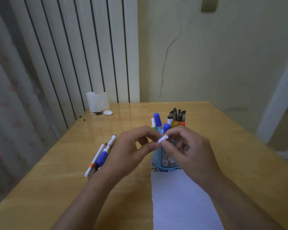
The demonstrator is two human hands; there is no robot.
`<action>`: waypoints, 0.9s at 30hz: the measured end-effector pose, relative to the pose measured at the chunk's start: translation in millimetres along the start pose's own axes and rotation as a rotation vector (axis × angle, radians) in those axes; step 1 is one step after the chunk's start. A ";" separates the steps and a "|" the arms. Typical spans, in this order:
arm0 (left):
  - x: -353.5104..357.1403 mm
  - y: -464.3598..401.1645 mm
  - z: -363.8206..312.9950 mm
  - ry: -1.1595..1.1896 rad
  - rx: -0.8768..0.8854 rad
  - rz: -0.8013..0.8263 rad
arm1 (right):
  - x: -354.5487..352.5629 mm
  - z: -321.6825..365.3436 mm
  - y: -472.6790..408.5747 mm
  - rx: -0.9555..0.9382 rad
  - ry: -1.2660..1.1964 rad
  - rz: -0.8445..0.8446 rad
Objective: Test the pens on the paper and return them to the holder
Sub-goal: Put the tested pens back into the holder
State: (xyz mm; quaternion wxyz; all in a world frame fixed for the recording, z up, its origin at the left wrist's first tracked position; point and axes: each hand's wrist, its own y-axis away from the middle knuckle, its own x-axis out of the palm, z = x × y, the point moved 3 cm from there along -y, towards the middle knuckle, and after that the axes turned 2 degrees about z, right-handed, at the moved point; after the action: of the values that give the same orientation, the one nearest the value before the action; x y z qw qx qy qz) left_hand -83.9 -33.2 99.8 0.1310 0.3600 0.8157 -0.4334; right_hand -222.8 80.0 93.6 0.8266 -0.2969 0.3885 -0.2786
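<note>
My room is dim, with a flat greenish cast and only soft shadows. A pale sheen lies on the desk toward the upper middle of the frame. Wide-angle bending curves the edges, and the far left and right sides look smeared and soft.

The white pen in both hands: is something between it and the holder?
Nothing visible. The white pen, pinched by left hand and right hand, is just above the blue holder, already crowded with pens.

Both hands hide most of the blue holder and white pen
</note>
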 end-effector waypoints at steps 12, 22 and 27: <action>6.9 9.7 41.2 -0.239 -0.178 0.125 | -26.3 2.9 -7.3 0.079 -0.213 -0.240; -1.5 5.3 31.2 -0.096 -0.127 0.018 | -37.0 7.4 -10.7 0.034 -0.255 -0.328; -1.2 6.3 33.0 -0.108 -0.143 -0.009 | -41.7 5.9 -12.5 0.043 -0.244 -0.371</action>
State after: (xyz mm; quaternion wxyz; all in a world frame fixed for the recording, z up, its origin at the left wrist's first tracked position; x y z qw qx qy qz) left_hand -81.8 -57.9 77.1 0.1983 0.3219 0.8380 -0.3934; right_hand -243.5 102.1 125.4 0.8082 -0.3771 0.2184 -0.3961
